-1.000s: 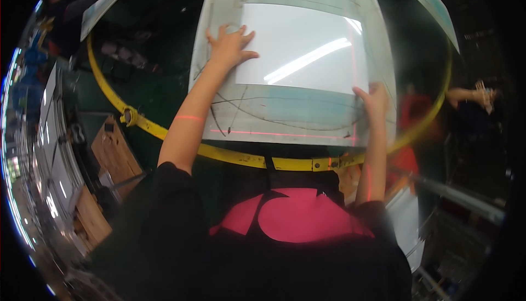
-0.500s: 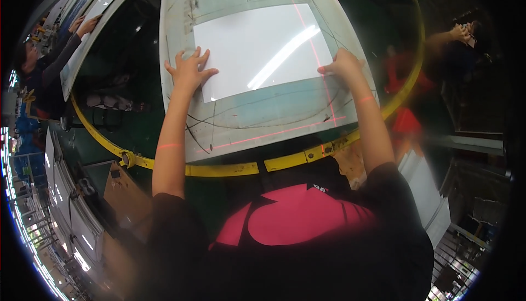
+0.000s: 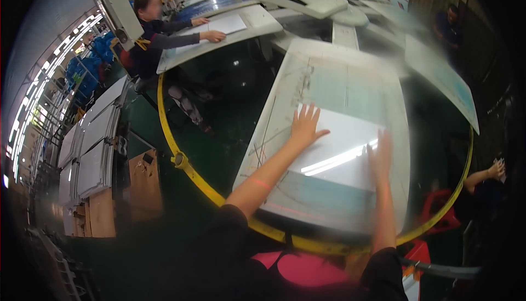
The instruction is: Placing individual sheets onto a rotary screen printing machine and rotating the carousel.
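A glossy white rectangular sheet (image 3: 337, 141) lies flat on a pale board (image 3: 334, 95) that is rounded at its corners and stained with lines and bluish patches. A bright strip of light reflects across the sheet. My left hand (image 3: 307, 128) rests over the sheet's left edge with its fingers spread. At the right edge is my right hand (image 3: 381, 155), smeared by motion, its fingers stretched out away from me. Neither hand has anything gripped in it. Thin red laser lines fall on the board's near end and on my left forearm.
A yellow curved rail (image 3: 205, 191) rings the near side. Further pale boards (image 3: 441, 79) stand around a central hub (image 3: 350, 16). At the left a co-worker's hands (image 3: 211, 36) touch another white sheet (image 3: 227, 24). Stacked panels (image 3: 90, 158) stand at far left, a red stool (image 3: 441, 210) at right.
The view has swung up and left, so the board sits further right. My right hand has gone from thumb at the sheet's edge to stretched fingers; my left hand has flattened.
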